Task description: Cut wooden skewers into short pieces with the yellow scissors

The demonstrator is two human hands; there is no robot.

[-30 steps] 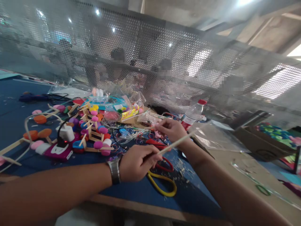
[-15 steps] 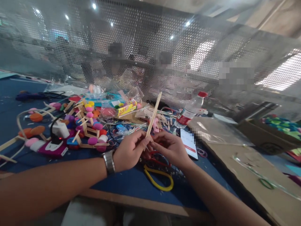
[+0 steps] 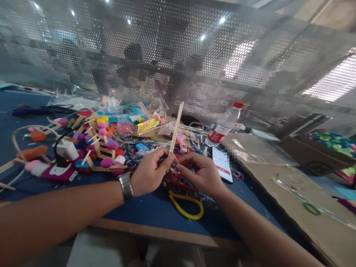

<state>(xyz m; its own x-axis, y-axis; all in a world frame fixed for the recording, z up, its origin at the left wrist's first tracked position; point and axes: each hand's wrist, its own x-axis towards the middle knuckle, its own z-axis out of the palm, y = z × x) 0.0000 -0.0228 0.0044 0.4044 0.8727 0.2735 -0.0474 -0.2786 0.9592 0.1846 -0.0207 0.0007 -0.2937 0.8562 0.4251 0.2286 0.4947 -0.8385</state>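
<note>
My left hand [image 3: 150,172], with a metal watch on its wrist, pinches the lower end of a thin wooden stick [image 3: 176,128] that stands nearly upright above the blue table [image 3: 33,185]. My right hand [image 3: 198,172] meets it from the right, fingers pinched at the same lower end of the stick; what else is between them I cannot make out. Yellow-handled scissors [image 3: 187,205] and red-handled scissors [image 3: 180,182] lie on the table just below both hands. A phone [image 3: 222,165] lies face up just right of my right hand.
A structure of sticks and coloured caps [image 3: 97,148] spreads at the left with a white charger [image 3: 66,150] and a purple device [image 3: 58,172]. A red-capped plastic bottle [image 3: 222,128], plastic bags, a cardboard sheet [image 3: 303,207] and a box [image 3: 317,154] lie right. People sit behind a perforated screen [image 3: 178,55].
A second ago my left hand held the stick slanting to the right while my right hand reached forward; the stick was since raised upright and my right hand came back to its lower end.
</note>
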